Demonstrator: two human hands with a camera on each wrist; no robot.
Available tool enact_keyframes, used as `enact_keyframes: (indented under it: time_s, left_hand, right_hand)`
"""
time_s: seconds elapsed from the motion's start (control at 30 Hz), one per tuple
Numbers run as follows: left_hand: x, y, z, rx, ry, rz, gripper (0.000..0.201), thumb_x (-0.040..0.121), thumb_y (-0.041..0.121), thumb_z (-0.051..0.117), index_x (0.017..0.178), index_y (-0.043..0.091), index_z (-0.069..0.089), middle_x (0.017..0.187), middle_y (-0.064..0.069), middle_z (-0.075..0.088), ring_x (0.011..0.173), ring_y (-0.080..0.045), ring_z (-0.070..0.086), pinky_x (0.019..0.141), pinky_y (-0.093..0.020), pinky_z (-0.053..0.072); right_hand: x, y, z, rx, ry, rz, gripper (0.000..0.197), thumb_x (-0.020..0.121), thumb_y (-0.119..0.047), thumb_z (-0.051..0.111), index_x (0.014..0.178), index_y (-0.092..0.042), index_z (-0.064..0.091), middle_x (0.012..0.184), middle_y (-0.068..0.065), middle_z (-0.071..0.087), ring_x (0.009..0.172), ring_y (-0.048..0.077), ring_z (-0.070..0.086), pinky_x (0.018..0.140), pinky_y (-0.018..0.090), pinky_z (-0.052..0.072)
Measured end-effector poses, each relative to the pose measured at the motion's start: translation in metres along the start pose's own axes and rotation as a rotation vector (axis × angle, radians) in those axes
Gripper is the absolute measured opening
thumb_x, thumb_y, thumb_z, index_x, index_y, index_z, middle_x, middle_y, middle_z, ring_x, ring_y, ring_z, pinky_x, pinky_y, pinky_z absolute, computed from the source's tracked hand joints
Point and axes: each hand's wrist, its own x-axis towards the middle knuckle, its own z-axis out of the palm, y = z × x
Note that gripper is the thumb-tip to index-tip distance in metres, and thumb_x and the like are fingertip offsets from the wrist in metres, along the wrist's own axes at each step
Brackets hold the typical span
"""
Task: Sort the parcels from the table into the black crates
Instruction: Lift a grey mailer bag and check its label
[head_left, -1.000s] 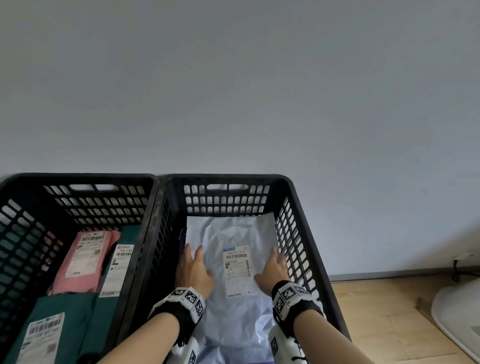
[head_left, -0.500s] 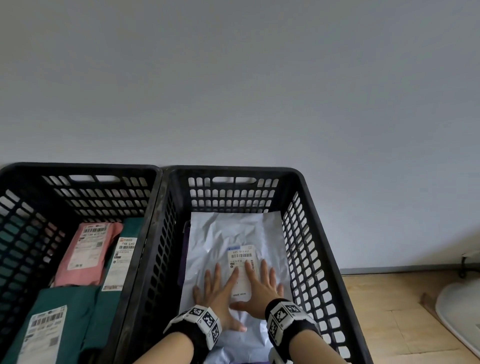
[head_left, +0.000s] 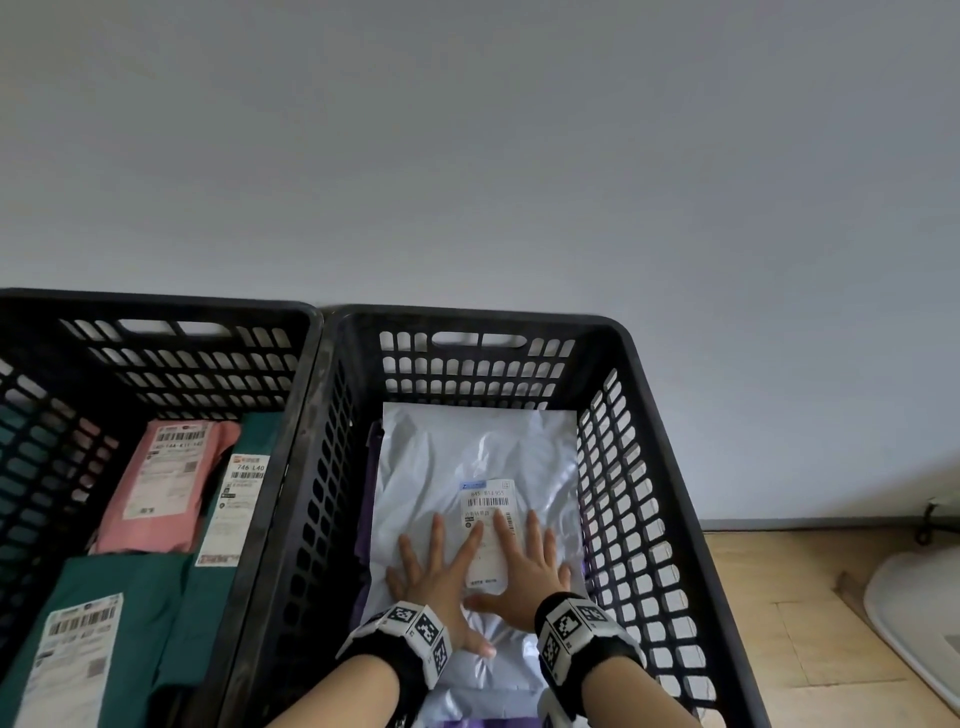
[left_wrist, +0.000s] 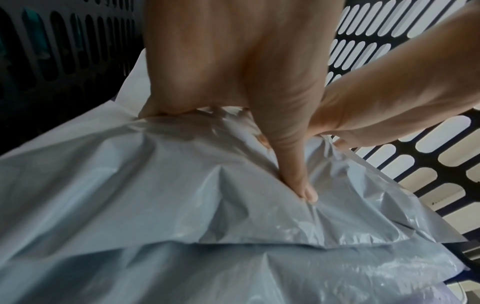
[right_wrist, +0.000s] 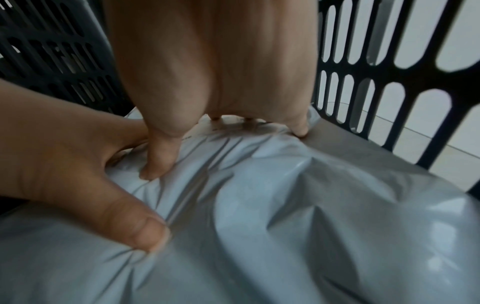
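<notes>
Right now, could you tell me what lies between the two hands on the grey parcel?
The white shipping label, stuck on the grey parcel, in the head view.

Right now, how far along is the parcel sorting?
Done: pink parcel and green ones lie in the left crate. In hand: left hand and right hand press a white parcel flat in the right crate. Left: unknown; the table is out of view.
</notes>
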Motion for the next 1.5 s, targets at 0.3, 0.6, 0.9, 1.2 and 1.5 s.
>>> enact_keyframes:
  time_s: [0.3, 0.6, 0.9, 1.2, 1.5]
  left_hand:
    - [-0.015, 0.004, -0.005, -0.006, 0.045, -0.022, 0.126, 0.068, 0.049, 0.078, 0.139, 0.048, -0.026, 0.145, -0.001, -0.045, 0.137, -0.042, -0.029, 0.113, -0.063, 0.001]
    - [-0.065, 0.009, -0.041, -0.097, 0.246, -0.102, 0.088, 0.09, 0.032, 0.057, 0.15, 0.036, -0.007, 0.157, -0.005, -0.023, 0.146, -0.027, -0.014, 0.117, -0.052, 0.003]
    - [-0.157, 0.023, -0.102, -0.235, 0.627, -0.06, 0.071, 0.095, 0.028, 0.052, 0.151, 0.03, 0.008, 0.159, -0.007, -0.01, 0.147, -0.027, -0.003, 0.118, -0.046, 0.015]
    - [-0.276, 0.008, -0.132, -0.353, 1.008, 0.002, 0.055, 0.097, 0.021, 0.048, 0.148, 0.022, 0.028, 0.158, -0.005, 0.014, 0.145, -0.019, 0.016, 0.116, -0.031, 0.019]
    - [-0.369, -0.081, -0.123, -0.361, 1.279, -0.138, 0.042, 0.093, 0.015, 0.052, 0.135, 0.016, 0.05, 0.139, -0.003, 0.05, 0.128, -0.018, 0.046, 0.109, -0.031, 0.035]
  right_hand:
    - [-0.012, -0.003, -0.015, 0.034, 0.016, -0.017, 0.108, 0.078, -0.059, 0.065, 0.149, -0.038, -0.013, 0.156, 0.005, -0.027, 0.143, 0.035, -0.019, 0.114, 0.06, 0.003]
    - [-0.035, -0.024, -0.056, 0.245, 0.147, -0.1, 0.082, 0.091, -0.041, 0.058, 0.152, -0.027, 0.005, 0.16, 0.01, 0.001, 0.146, 0.03, 0.01, 0.116, 0.05, 0.021]
    - [-0.094, -0.073, -0.108, 0.311, 0.253, -0.408, 0.079, 0.092, -0.034, 0.058, 0.152, -0.014, 0.011, 0.158, 0.009, 0.018, 0.144, 0.024, 0.022, 0.115, 0.036, 0.026]
    - [-0.166, -0.146, -0.117, 0.351, 0.25, -0.676, 0.076, 0.094, -0.031, 0.057, 0.152, -0.009, 0.013, 0.155, 0.011, 0.025, 0.142, 0.025, 0.028, 0.11, 0.032, 0.029]
    - [-0.221, -0.256, -0.075, 0.338, 0.199, -0.864, 0.069, 0.09, -0.028, 0.062, 0.146, -0.006, 0.028, 0.143, 0.012, 0.045, 0.129, 0.028, 0.046, 0.108, 0.041, 0.038]
